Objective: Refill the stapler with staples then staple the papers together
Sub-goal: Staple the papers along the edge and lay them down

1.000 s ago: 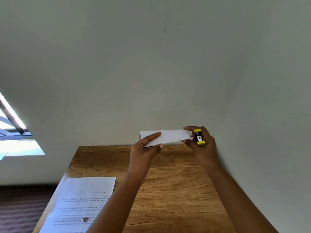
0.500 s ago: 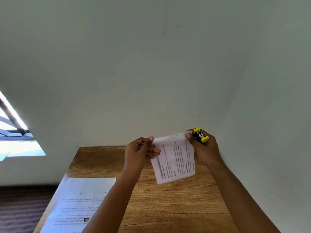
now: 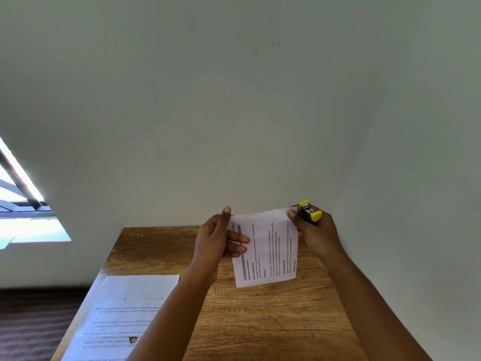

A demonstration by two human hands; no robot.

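Observation:
A printed paper (image 3: 268,250) hangs upright above the wooden table (image 3: 273,316), its text side facing me. My left hand (image 3: 217,241) pinches its upper left edge, thumb up behind the top and fingers across the front. My right hand (image 3: 316,234) holds a small black and yellow stapler (image 3: 309,213) and its thumb presses the paper's upper right corner next to the stapler. Whether the paper's corner sits inside the stapler's mouth is hidden.
Another printed sheet (image 3: 122,319) lies flat at the table's left front, reaching over its left edge, with a small hole near its lower part. White walls close in behind and to the right of the table. A bright window (image 3: 23,217) is at the left.
The paper swung from nearly edge-on and horizontal to hanging down with its text facing me. My left hand shifted from under the sheet to pinching its left edge. The stapler hand stayed put.

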